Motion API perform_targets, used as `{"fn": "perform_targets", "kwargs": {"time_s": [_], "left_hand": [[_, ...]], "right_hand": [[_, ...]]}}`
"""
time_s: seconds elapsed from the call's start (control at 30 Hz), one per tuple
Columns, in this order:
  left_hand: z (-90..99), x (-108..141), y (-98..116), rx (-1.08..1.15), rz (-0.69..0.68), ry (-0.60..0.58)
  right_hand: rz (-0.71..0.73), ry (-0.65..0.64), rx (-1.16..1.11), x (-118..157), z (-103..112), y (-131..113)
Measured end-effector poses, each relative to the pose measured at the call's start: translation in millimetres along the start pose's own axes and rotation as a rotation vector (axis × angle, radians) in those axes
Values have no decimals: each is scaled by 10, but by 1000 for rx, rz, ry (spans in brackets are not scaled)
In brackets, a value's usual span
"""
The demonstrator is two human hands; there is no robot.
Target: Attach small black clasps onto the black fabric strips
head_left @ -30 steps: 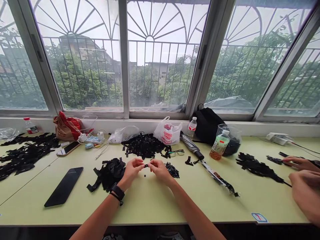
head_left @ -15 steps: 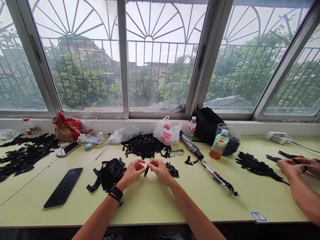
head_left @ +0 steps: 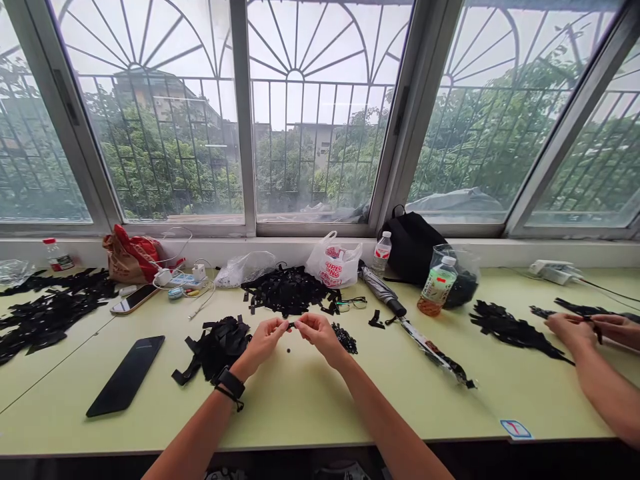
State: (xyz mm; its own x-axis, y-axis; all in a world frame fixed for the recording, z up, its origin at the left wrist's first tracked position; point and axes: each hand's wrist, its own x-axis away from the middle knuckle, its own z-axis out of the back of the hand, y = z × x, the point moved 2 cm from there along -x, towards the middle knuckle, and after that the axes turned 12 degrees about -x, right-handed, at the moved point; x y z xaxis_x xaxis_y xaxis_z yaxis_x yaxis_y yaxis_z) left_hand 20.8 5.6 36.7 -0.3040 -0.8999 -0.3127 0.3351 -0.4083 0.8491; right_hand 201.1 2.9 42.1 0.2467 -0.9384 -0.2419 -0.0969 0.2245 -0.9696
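My left hand (head_left: 263, 340) and my right hand (head_left: 317, 335) meet above the green tabletop, their fingertips pinching a small black piece (head_left: 291, 325) from both sides. Most of that piece is hidden by my fingers. A tiny black bead (head_left: 289, 349) lies on the table just below them. To the right of my right hand sits a heap of small black pieces (head_left: 345, 339). A tangle of black strips (head_left: 220, 347) lies beside my left hand, and a larger pile of cut black strips (head_left: 287, 291) lies farther ahead.
A co-worker's two hands (head_left: 583, 330) work at the right on a black strip, beside another black heap (head_left: 513, 332). A black tablet (head_left: 126, 375), phone (head_left: 135, 298), glasses (head_left: 351, 304), folded umbrella (head_left: 383, 291), bottles, bags and a barred window stand around.
My hands have drawn closer, and the small black piece no longer hangs down but lies crosswise between my fingertips. The co-worker's hands have shifted slightly on their strip.
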Motion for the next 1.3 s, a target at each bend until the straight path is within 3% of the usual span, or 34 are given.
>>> {"fn": "perform_targets", "kwargs": {"time_s": [0.23,0.4,0.9,1.13,1.3], "left_hand": [[38,58,-126,-319,25,95],[11,121,-132,-462,14,48],[-22,161,-57,-514,-35,78],[-31,157,-107,-502,-47,136],[-31,153,-20,-472,-131,175]], "right_hand": [[-12,-18,233,-13,33,268],[-50,-18,322,-5,59,338],[-70,-21,410,-24,69,437],[-8,104,556,-24,167,367],[49,279,556,-51,395,161]]}}
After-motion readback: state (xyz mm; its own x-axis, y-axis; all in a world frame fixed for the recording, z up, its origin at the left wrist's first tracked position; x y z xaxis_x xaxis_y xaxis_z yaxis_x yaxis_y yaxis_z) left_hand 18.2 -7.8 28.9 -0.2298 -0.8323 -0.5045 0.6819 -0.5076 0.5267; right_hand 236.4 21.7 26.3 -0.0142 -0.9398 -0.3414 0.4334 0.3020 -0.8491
